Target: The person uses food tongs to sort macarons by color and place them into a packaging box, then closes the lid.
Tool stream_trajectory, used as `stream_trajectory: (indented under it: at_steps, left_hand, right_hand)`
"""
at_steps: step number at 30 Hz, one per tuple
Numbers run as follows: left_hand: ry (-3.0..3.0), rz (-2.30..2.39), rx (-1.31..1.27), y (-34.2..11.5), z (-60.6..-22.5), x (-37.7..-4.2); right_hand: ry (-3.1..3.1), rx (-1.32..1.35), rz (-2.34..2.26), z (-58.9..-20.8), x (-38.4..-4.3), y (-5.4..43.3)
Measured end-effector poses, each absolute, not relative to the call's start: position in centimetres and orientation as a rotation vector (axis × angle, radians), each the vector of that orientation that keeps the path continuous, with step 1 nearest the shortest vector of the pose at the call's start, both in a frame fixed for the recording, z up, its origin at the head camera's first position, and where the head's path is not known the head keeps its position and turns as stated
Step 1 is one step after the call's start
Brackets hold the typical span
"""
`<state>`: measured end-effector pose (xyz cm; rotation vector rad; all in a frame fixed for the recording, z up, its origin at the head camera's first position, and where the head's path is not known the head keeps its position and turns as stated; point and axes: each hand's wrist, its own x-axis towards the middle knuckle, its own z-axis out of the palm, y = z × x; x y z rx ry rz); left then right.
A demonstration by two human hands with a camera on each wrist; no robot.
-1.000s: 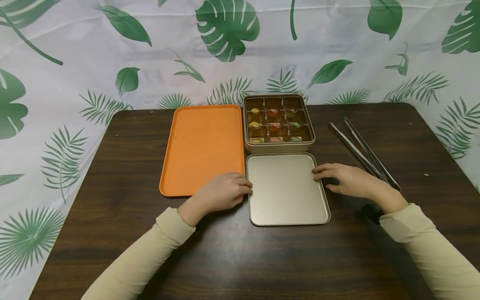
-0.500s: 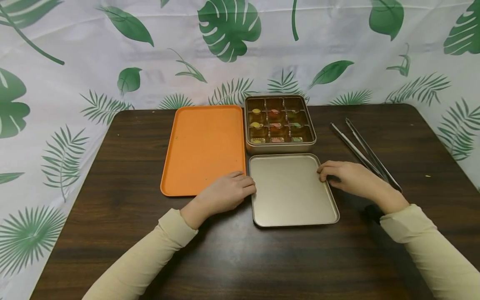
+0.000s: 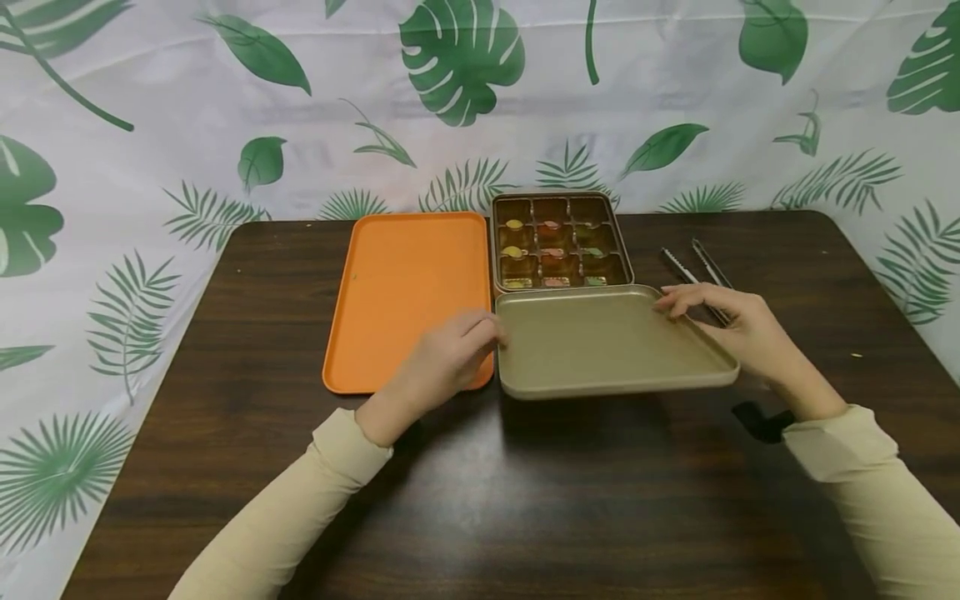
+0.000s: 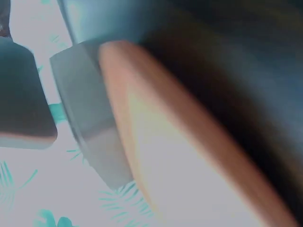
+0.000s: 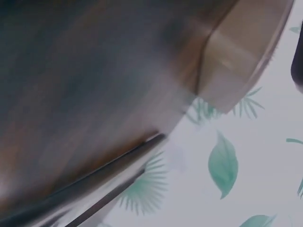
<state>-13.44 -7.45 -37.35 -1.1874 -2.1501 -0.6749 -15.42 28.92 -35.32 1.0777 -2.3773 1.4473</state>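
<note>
A square gold-toned tin lid (image 3: 607, 346) is raised at its near side and tilted over the table, with a shadow below it. My left hand (image 3: 442, 358) pinches its left edge. At the opposite edge, my right hand (image 3: 742, 333) grips with the fingers on top and the thumb lower down. Directly behind the lid stands a matching square tin box (image 3: 551, 195), split into several compartments with small yellow, red and green pieces in some. The box (image 4: 90, 109) also shows in the left wrist view, where the hand is out of sight.
An orange tray (image 3: 408, 300) lies left of the tin, partly under my left forearm's reach. Metal tongs (image 3: 686, 267) lie on the right, partly hidden by my right hand. A leaf-patterned cloth (image 3: 330, 100) hangs behind the dark wooden table (image 3: 465, 517).
The lid lay on the table; it slid slightly right, then its near side rose. Both hands have moved up with it, the right one more.
</note>
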Motion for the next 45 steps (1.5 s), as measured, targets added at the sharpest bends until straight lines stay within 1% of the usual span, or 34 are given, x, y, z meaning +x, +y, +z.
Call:
stream_trajectory:
  at_steps: [3, 6, 10, 14, 20, 22, 26, 33, 40, 45]
  left_hand:
    - [-2.132, -0.891, -1.058, -7.0, -36.3, -13.9]
    - [-2.11, -1.099, -0.943, -6.3, -35.5, -14.5]
    - [-2.035, -1.356, -0.797, -5.3, -34.7, -15.2]
    - [-1.936, -1.556, -0.638, -4.2, -34.2, -16.0]
    - [-1.821, -1.628, -0.461, -1.8, -34.1, -16.8]
    - [-1.863, -1.617, -0.439, -1.1, -34.3, -16.9]
    - [-1.982, -1.649, -0.408, -0.3, -34.6, -17.3]
    - [-2.188, -1.661, -0.314, -0.8, -34.8, -19.3]
    - [-2.388, -1.683, -0.264, -1.0, -35.5, -21.6]
    - [-2.461, -1.796, -0.152, -0.9, -36.6, -22.4]
  right_hand:
    - [-2.298, 0.854, 1.641, -34.8, -15.5, 28.3]
    - [-2.159, 0.699, 1.848, -34.4, -15.8, 27.5]
    - [-1.877, 0.693, 2.052, -34.1, -16.6, 26.1]
    - [-1.637, 0.599, 2.099, -33.6, -17.4, 23.9]
    - [-1.429, 0.276, 2.045, -32.2, -18.6, 20.4]
    - [-1.452, 0.231, 2.006, -31.9, -18.8, 19.7]
    - [-1.613, 0.232, 1.886, -31.8, -19.1, 19.0]
    - [-2.204, 0.185, 1.559, -32.4, -19.7, 19.7]
    - [-2.488, 0.096, 1.47, -34.0, -21.5, 20.3]
    - [-2.584, 0.073, 1.477, -35.0, -22.7, 20.2]
